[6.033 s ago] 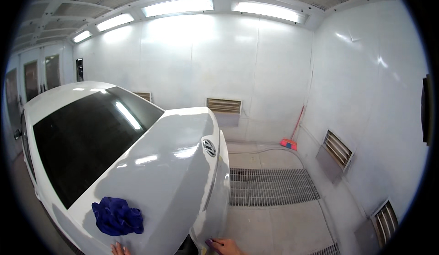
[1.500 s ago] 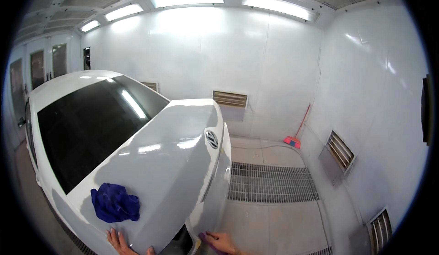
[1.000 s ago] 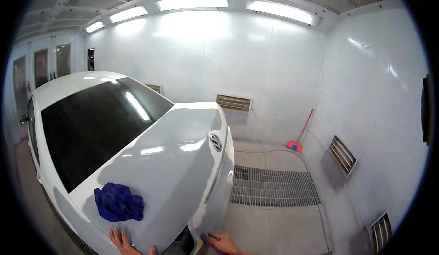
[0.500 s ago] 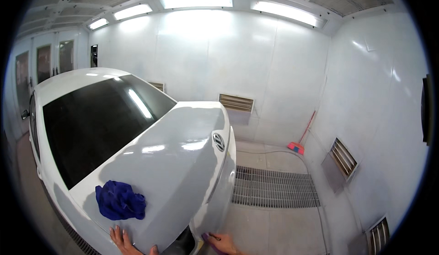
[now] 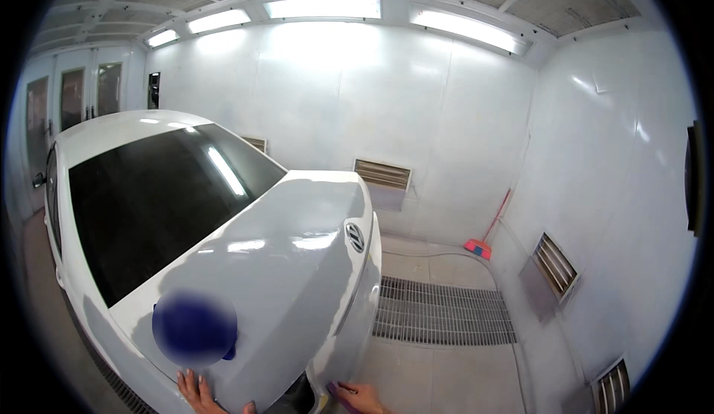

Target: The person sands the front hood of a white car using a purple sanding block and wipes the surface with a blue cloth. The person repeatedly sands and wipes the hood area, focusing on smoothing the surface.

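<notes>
A white car has patches of grey primer on its trunk lid, which carries a chrome emblem. A blue cloth, blurred in this picture, lies crumpled on the lid. Just below it my left hand rests on the painted panel with its fingers spread. My right hand grips a purple pad against the car's rear corner, beside a dark recess at the lower edge of the view.
White booth walls with louvred vents surround the car. A floor grate runs past its rear, with a hose on the floor. A red broom leans at the back right. Doors stand at the far left.
Since six seconds ago my left hand has come further up onto the lid below the cloth. My right hand stays at the corner with the pad. The view has shifted slightly.
</notes>
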### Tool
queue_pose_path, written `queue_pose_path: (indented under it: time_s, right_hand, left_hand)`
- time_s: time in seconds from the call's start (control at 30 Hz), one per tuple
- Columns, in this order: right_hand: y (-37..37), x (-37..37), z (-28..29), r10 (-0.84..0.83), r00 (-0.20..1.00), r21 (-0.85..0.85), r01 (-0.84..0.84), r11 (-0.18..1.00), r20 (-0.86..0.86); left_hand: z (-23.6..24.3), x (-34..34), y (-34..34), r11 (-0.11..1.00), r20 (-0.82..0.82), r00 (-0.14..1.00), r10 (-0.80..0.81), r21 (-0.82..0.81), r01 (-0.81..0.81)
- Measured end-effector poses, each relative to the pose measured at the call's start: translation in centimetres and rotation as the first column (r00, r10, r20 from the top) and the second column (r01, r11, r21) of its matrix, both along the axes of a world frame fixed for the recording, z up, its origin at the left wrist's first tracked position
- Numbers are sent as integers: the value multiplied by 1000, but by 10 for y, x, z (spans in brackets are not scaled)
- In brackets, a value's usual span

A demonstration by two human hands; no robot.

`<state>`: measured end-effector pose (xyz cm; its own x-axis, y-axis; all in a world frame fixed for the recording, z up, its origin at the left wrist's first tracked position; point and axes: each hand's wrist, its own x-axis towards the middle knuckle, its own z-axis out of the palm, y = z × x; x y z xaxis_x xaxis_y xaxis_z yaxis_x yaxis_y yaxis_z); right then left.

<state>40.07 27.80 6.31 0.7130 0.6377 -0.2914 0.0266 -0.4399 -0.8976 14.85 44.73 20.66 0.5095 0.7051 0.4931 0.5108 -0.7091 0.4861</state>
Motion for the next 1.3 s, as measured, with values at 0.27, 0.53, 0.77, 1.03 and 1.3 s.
queue_pose_path:
  time_s: [0.27, 0.53, 0.77, 1.03, 1.3]
  right_hand:
    - [-2, 2, -38, 54, 995, -82, -48, 995, 80]
    - [-4, -15, 42, -28, 986, -124, 8, 992, -163]
    - [-7, -15, 33, -28, 991, -72, 18, 997, -128]
    - [1, 1, 27, -67, 960, -206, 10, 978, -271]
    - [-3, 2, 4, 31, 982, -90, -48, 995, -185]
  left_hand:
    - [-16, -1, 6, 997, 111, 993, -27, 69, 19]
    - [-14, -3, 5, 999, 68, 997, -26, 32, 24]
    - [-15, -3, 6, 998, 110, 993, -51, 48, 45]
    - [-16, 0, 6, 998, 110, 993, -46, 54, 41]
    - [-12, -4, 6, 998, 70, 996, -48, 49, 45]
